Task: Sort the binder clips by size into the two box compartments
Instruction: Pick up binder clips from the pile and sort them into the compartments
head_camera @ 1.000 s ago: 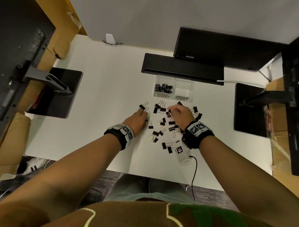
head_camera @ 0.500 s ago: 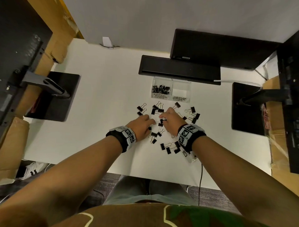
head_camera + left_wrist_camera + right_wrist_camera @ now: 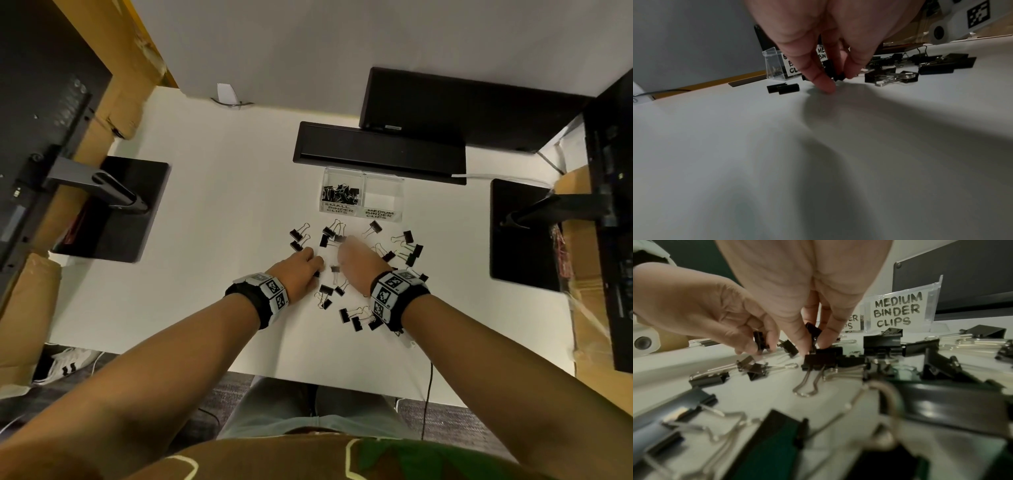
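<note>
The head camera looks steeply down from above the person onto the white table [image 3: 212, 219], taking in both forearms, the scattered binder clips [image 3: 356, 320] and the clear two-compartment box [image 3: 397, 192] at the far side. The left wrist camera sits low over the table, facing along the left hand [image 3: 828, 40] toward the box. The right wrist camera is closer still among the clips, facing the box's "MEDIUM BINDER CLIPS" label [image 3: 897, 312]; all three share box and clips.
</note>
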The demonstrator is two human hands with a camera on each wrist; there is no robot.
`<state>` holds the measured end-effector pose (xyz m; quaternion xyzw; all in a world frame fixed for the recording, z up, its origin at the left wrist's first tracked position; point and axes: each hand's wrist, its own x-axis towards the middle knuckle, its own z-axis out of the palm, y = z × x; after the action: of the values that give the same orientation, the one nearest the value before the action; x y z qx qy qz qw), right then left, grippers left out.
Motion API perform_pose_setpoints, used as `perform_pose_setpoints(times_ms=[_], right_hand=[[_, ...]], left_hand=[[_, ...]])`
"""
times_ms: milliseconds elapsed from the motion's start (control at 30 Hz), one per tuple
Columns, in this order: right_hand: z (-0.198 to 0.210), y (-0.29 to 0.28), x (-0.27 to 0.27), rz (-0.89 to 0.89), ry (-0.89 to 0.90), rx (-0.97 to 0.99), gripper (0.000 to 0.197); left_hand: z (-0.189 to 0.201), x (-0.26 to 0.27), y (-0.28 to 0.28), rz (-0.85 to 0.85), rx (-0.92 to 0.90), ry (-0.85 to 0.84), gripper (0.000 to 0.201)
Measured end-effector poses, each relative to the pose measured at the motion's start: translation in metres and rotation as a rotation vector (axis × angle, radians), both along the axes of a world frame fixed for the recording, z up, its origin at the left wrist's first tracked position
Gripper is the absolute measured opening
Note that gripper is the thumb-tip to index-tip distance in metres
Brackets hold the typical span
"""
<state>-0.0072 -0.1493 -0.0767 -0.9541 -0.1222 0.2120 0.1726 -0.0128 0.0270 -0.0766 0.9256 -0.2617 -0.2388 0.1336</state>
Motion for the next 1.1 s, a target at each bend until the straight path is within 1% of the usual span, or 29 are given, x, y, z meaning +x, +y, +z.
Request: perform_pose_setpoints(times_ms=[67,133,233,300,367,433,500,633,767,867,933,1000,1100], right_hand=[[0.000,-0.002,-0.001,0.012,0.000,0.030,0.017],[0.006,-0.005,0.001,-0.047,0.010,0.106,0.012],[0.023,-0.009,0.017,-0.290,-0.016,0.298,0.004],[0.035,-0.011,0.038,-0.435,-0.072,0.402,0.005],[0.045,-0.013,0.062,-0.530,-0.117,0.444,0.008],[0.053,-0.015,0.083,-0.561,-0.141,0.432,0.010],[0.057,-0.014,0.097,-0.543,-0.160,0.376,0.014],[0.057,-0.011,0.102,-0.512,-0.097,0.339,0.026],[0.057,-0.015,0.086,-0.477,-0.139,0.321,0.025],[0.053,-0.021,0.059,-0.460,-0.114,0.337,0.023],[0.047,-0.022,0.036,-0.391,-0.044,0.345,0.025],[0.038,-0.022,0.012,-0.280,0.052,0.322,0.026],[0.024,-0.022,-0.017,-0.126,0.144,0.254,0.026]], left_hand=[[0.000,0.001,0.001,0.030,-0.027,-0.008,0.029],[0.002,0.003,0.001,0.071,-0.067,-0.014,0.025],[0.005,0.006,0.002,0.150,-0.123,-0.001,0.019],[0.006,0.008,0.002,0.224,-0.172,-0.002,0.016],[0.008,0.013,0.000,0.322,-0.227,0.014,0.015],[0.012,0.020,-0.003,0.425,-0.291,0.029,0.015],[0.019,0.028,-0.007,0.481,-0.339,0.022,0.014],[0.032,0.052,-0.015,0.488,-0.370,-0.008,0.015],[0.044,0.081,-0.030,0.457,-0.385,-0.079,0.015],[0.050,0.103,-0.043,0.423,-0.378,-0.126,0.016],[0.053,0.116,-0.053,0.381,-0.351,-0.141,0.017],[0.054,0.125,-0.061,0.348,-0.303,-0.147,0.019],[0.050,0.133,-0.071,0.359,-0.251,-0.119,0.023]])
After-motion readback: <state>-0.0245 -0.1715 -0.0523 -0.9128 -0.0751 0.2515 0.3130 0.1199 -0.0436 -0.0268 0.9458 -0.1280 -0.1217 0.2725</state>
